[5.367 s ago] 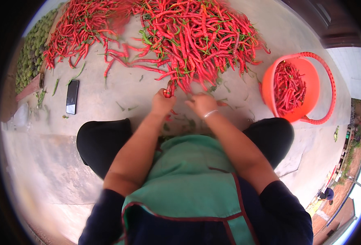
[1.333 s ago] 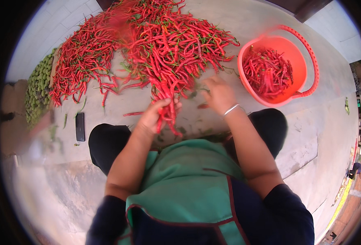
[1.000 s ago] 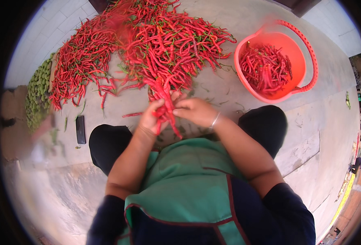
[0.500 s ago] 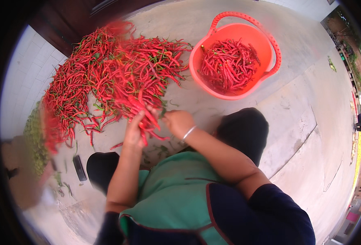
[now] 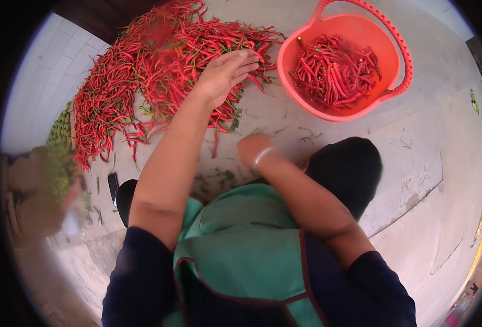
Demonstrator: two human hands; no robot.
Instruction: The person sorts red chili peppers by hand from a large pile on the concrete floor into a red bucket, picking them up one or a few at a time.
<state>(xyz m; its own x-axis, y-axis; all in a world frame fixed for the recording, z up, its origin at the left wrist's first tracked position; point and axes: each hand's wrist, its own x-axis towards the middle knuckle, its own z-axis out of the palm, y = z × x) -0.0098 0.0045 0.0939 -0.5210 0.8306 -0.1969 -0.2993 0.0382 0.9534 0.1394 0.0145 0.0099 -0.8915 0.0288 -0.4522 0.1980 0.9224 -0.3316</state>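
A large heap of long red chilli peppers [image 5: 110,90] with green stems spreads over the floor at the upper left. My left hand [image 5: 224,76] reaches over the heap's right part, fingers stretched out and no chillies visible in it. To its right, an orange-red bucket [image 5: 320,111] with an arched handle holds many loose red chillies [image 5: 333,73]. My right hand [image 5: 255,150], with a pale bangle at the wrist, hangs in front of my lap. Motion smears it and its fingers are turned from view. Green stem bits [image 5: 216,180] are strewn on the floor below.
A black oblong object [image 5: 113,188] rests beside my left knee. Farther left are a blurred green netted bundle [image 5: 60,158] and brown shapes. My right knee [image 5: 350,169] is just below the bucket. A tiled wall [image 5: 50,57] rises at the far left.
My left hand has moved up and right toward the bucket, and the bunch of chillies it held is gone from it. My right hand has parted from it. The view has shifted.
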